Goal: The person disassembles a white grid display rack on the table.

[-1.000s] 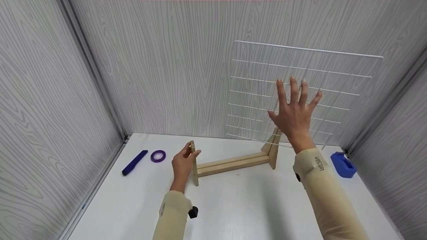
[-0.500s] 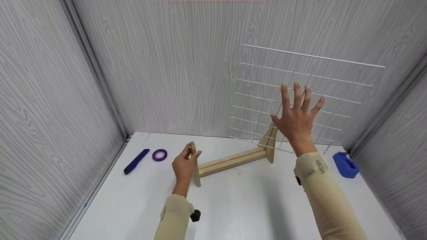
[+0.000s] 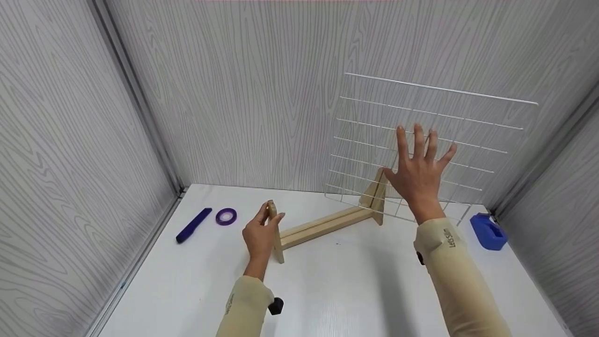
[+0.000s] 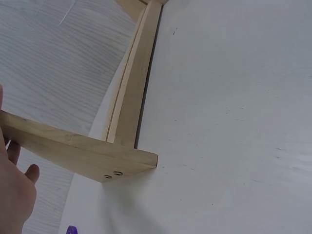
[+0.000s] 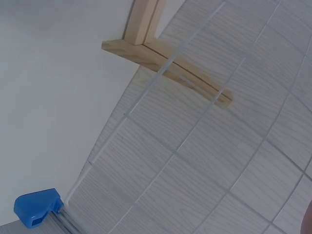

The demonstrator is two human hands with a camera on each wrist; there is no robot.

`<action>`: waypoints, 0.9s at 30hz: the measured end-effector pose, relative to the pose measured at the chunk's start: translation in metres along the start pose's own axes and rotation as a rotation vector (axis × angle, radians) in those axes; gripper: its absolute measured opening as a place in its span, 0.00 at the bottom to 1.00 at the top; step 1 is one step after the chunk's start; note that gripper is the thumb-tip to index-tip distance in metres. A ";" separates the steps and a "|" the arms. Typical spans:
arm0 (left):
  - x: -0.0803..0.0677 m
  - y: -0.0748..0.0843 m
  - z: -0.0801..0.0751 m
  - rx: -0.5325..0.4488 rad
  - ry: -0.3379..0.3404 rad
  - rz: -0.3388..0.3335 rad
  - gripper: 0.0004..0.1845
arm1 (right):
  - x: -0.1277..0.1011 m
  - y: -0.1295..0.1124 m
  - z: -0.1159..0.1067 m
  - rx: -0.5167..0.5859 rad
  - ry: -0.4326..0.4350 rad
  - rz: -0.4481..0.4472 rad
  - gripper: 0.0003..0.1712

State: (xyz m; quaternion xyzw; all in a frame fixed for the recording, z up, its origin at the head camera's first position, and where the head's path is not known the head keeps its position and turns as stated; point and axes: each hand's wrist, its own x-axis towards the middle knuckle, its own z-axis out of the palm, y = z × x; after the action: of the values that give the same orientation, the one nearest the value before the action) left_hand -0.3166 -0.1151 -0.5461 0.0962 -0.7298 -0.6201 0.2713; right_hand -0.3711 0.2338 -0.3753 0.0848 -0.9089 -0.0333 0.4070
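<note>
The left hand gripped the wooden stand's near upright; the right hand pressed flat against the wire grid.

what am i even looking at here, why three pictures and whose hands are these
These are a person's two bare hands, filmed by three cameras at once. The big picture comes from a camera on the person's head, looking down at a white table boxed in by grey wood-pattern walls. The other two come from cameras strapped to each wrist, so they show close, tilted views.

The left hand pinches the near upright of a wooden stand; the left wrist view shows that upright and the long bar from close by. The right hand is spread flat against a white wire grid that stands by the stand's far upright; the right wrist view looks through that grid.

Also on the table: a purple pen, a purple tape roll and a blue tape dispenser.
</note>
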 end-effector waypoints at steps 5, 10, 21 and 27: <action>0.007 -0.002 -0.006 0.024 -0.088 0.005 0.34 | 0.000 0.004 0.000 -0.005 0.001 -0.003 0.70; 0.021 -0.003 -0.020 0.035 -0.268 -0.005 0.39 | -0.002 0.005 0.002 -0.013 0.004 -0.002 0.71; 0.034 0.000 -0.039 0.007 -0.420 -0.016 0.31 | -0.012 0.001 0.010 -0.035 -0.038 -0.020 0.71; 0.030 0.003 -0.041 0.011 -0.370 0.001 0.31 | -0.011 0.003 0.011 -0.026 -0.029 -0.029 0.69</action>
State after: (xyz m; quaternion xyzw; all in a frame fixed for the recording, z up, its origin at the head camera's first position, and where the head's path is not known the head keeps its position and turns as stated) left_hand -0.3204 -0.1634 -0.5315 -0.0181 -0.7707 -0.6230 0.1322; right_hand -0.3726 0.2387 -0.3910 0.0921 -0.9129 -0.0520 0.3943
